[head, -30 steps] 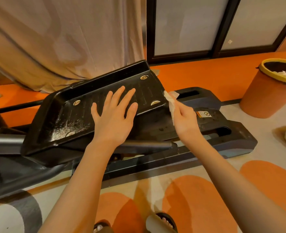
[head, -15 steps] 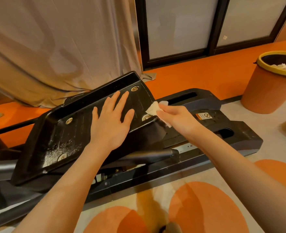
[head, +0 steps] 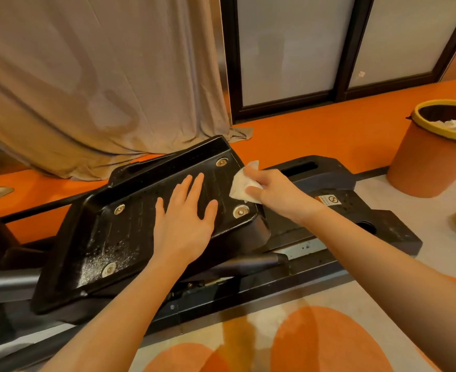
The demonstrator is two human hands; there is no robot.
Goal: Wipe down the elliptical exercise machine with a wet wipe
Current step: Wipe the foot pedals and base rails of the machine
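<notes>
Left hand (head: 185, 224) flat, fingers straight, on black elliptical pedal (head: 114, 237) — right hand (head: 278, 193) pinches wet wipe (head: 239, 185) at pedal's far end. Orange floor (head: 315, 140), beige curtain (head: 100, 76), orange bin (head: 433, 159) at right.

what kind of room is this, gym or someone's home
Probably a home or small private workout room, not a big gym: one elliptical machine on an orange patterned rug, a long beige curtain, and a small orange waste bin beside it.
</notes>
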